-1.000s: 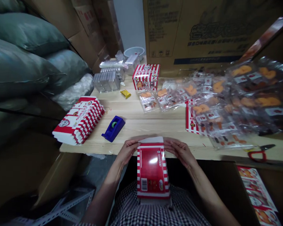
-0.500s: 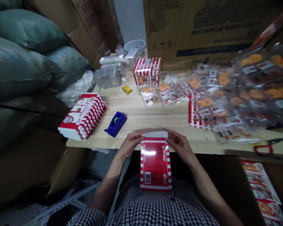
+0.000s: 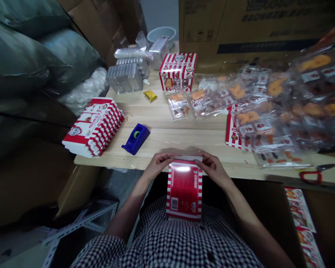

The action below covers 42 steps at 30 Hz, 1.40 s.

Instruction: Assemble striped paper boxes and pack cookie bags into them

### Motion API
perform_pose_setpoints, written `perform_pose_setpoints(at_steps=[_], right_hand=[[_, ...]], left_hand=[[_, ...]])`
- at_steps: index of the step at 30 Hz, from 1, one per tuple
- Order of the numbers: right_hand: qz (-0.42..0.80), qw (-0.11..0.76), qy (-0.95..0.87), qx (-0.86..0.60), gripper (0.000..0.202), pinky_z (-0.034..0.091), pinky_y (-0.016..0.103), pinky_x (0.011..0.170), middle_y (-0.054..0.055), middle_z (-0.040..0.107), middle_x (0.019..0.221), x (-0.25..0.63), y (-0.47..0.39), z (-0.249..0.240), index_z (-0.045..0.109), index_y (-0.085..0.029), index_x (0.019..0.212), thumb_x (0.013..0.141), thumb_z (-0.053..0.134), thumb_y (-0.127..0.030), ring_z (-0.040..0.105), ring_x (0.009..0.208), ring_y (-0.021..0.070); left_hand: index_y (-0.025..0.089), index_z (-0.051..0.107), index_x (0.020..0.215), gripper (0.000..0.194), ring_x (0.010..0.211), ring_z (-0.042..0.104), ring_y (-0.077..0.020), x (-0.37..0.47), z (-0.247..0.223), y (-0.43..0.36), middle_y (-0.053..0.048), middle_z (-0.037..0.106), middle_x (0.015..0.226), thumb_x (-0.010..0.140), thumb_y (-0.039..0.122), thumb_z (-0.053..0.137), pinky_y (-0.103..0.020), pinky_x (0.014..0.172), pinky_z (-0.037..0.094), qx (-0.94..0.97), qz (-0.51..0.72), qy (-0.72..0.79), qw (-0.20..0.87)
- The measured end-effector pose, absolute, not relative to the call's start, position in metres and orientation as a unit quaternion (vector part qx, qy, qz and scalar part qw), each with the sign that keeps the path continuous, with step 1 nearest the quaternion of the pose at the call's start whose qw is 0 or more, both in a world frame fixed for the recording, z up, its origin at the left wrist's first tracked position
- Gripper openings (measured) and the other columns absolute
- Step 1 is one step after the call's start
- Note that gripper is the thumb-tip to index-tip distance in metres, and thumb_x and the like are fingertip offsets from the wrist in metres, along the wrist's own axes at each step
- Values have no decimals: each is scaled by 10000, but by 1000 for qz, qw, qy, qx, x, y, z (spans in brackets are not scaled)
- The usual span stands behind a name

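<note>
A red and white striped cardboard box (image 3: 184,190) leans between my body and the table's front edge, its barcode side facing up. My left hand (image 3: 160,163) pinches the top left corner by the white end flap (image 3: 187,158). At the top right corner my right hand (image 3: 211,166) pinches the same flap, thumb on the near side. Both hands are closed on the box; the fingertips behind the flap are partly hidden. Ahead and to the left sits a blue tape dispenser (image 3: 136,138) with a green roll.
A stack of flat striped boxes (image 3: 93,126) lies on the left. An assembled box (image 3: 178,72) stands at the back, near clear plastic trays (image 3: 124,79) and a yellow packet (image 3: 150,95). Bagged toy-food packs (image 3: 259,126) cover the right side, with red-handled scissors (image 3: 311,176) at the edge.
The white flap, standing up earlier, is now tilted and looks narrower. Both hands have closed in at its corners with thumbs on the near side. The view has shifted slightly.
</note>
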State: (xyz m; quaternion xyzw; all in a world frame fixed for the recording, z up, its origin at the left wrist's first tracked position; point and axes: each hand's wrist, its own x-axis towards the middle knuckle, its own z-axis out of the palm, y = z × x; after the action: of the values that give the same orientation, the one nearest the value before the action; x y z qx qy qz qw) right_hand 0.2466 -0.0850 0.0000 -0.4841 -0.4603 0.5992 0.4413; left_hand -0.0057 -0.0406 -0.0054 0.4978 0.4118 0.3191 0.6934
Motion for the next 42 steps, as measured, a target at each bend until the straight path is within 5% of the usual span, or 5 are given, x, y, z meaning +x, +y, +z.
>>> perform_pose_setpoints(at_steps=[3,11,20,33,42], right_hand=[[633,439,-419,-481,355,566,314,731,48,779,964,240,-78,5,750,-246,1070,798,762,-474,721,848,209],[624,458,-413,-479,298,522,467,990,44,774,1095,226,-73,-1,789,-283,1016,778,764,-461,685,1114,289],[646,378,-493,-443,344,363,484,1155,28,671,1324,243,-90,14,718,-316,1195,931,602,-504,585,1283,257],[625,399,-466,-482,348,587,365,715,42,800,841,245,-68,30,807,-265,962,719,803,-513,733,759,231],[618,378,-477,-497,298,562,342,698,45,783,799,242,-69,16,809,-227,854,708,817,-487,708,719,212]], left_hand=[[161,741,1160,381,998,715,-239,-3,-1,-34,-106,767,1089,823,339,741,-349,938,521,503,309,403,700],[154,751,1142,442,960,722,-252,-2,-2,-34,-111,776,1044,749,350,801,-363,935,515,465,314,411,719],[179,781,1065,297,1207,634,-286,-12,1,-47,-124,718,1220,829,346,710,-413,1092,420,524,307,384,696],[155,768,1081,327,899,722,-212,-8,36,-16,-97,780,1024,838,368,717,-296,815,530,589,247,376,672],[149,798,934,286,699,703,-168,-4,15,-16,-82,789,845,745,363,797,-264,693,528,543,230,395,704]])
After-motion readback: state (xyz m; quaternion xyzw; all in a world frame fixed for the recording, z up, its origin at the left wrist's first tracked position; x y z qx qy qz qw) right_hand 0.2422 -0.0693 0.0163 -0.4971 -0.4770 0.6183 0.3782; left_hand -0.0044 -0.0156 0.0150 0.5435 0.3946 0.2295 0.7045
